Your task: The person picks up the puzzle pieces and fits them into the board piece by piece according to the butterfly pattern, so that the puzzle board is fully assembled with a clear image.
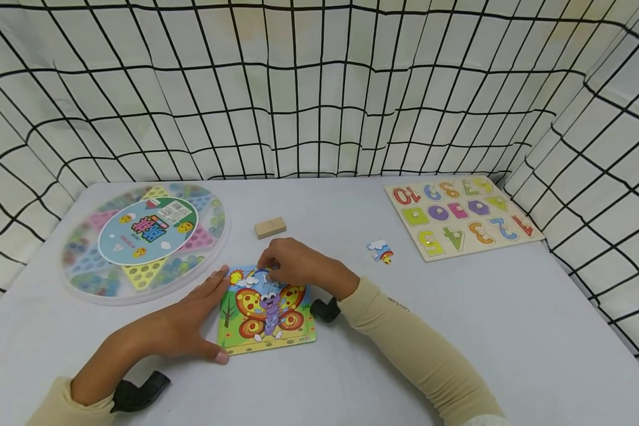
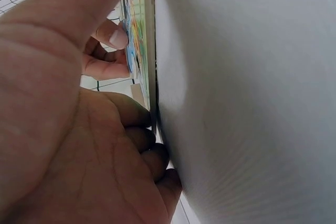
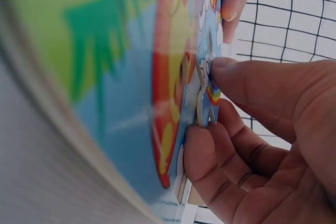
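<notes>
A square butterfly jigsaw puzzle (image 1: 271, 316) lies flat on the table. My left hand (image 1: 183, 325) spans its left side, thumb at the near corner and extended fingers along the far part of that edge. Over the puzzle's far edge, my right hand (image 1: 295, 264) pinches a small puzzle piece (image 3: 206, 98) between thumb and fingers. That piece shows blue with a bit of rainbow in the right wrist view, tilted against the puzzle's surface. Another puzzle piece (image 1: 380, 251) lies loose on the table to the right.
Behind the puzzle lies a small wooden block (image 1: 270, 228). A round Chinese checkers set (image 1: 146, 242) under a clear cover stands at the left. At the far right is a wooden number board (image 1: 460, 217). Black netting (image 1: 319, 106) over white sheeting borders the table (image 1: 511, 331).
</notes>
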Demonstrator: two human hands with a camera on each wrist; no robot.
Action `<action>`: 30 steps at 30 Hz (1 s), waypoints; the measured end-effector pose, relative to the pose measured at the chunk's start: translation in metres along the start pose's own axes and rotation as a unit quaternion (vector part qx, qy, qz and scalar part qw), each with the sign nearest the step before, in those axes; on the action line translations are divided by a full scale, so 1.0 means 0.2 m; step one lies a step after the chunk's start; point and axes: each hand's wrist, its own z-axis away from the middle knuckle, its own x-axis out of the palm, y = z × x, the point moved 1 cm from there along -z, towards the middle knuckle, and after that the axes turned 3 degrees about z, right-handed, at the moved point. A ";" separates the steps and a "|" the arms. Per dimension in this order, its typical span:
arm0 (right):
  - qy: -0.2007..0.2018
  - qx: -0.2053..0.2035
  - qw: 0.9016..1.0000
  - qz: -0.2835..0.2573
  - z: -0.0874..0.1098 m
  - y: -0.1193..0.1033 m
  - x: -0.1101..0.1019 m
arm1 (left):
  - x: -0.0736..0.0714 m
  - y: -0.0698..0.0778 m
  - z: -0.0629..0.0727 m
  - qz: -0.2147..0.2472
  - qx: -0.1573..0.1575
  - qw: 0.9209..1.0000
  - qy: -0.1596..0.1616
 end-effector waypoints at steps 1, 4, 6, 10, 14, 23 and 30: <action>-0.001 0.000 1.000 0.002 0.00 0.00 0.00 | 0.00 0.00 0.00 0.001 -0.001 1.000 0.000; -0.003 -0.003 1.000 0.004 0.00 -0.01 0.00 | 0.00 0.00 0.00 0.004 -0.004 1.000 -0.001; -0.002 -0.005 1.000 0.006 0.00 -0.01 0.00 | 0.00 0.00 0.00 0.005 -0.005 1.000 -0.001; -0.001 -0.003 1.000 0.008 -0.01 -0.01 0.01 | 0.00 0.00 0.00 0.006 -0.006 1.000 0.000; -0.002 -0.004 1.000 0.010 -0.01 0.00 0.01 | 0.00 0.00 0.01 0.005 -0.007 1.000 -0.001; -0.011 -0.004 1.000 0.014 -0.02 0.00 0.01 | 0.00 -0.01 0.01 0.001 -0.001 1.000 -0.002; -0.020 0.005 1.000 0.022 -0.03 0.00 0.01 | 0.00 0.00 0.00 -0.001 -0.001 1.000 -0.004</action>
